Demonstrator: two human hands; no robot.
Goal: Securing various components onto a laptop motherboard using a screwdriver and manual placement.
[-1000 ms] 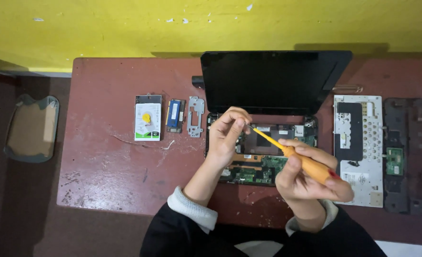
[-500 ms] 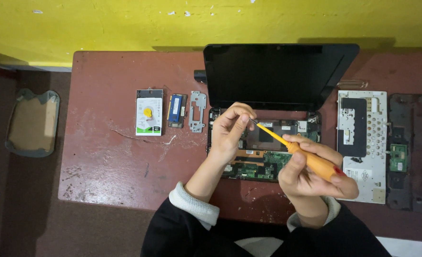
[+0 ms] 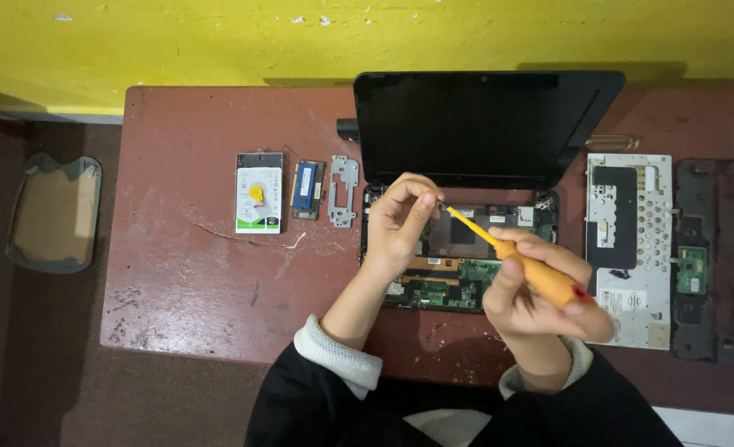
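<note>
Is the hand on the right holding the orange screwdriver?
Touching. In the head view the right hand wraps around the orange-handled screwdriver, with its fingers closed over the handle and no gap showing.

An orange-handled screwdriver (image 3: pixel 522 263) slants across the centre-right of the frame, its yellow shaft pointing up-left, the tip seemingly at the fingertips. Beneath it the opened laptop (image 3: pixel 466 265) lies at centre frame, circuit boards bared, black screen upright behind.

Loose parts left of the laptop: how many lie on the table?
3, in a row: a hard drive farthest left, a memory module in the middle, a metal bracket nearest the laptop.
</note>
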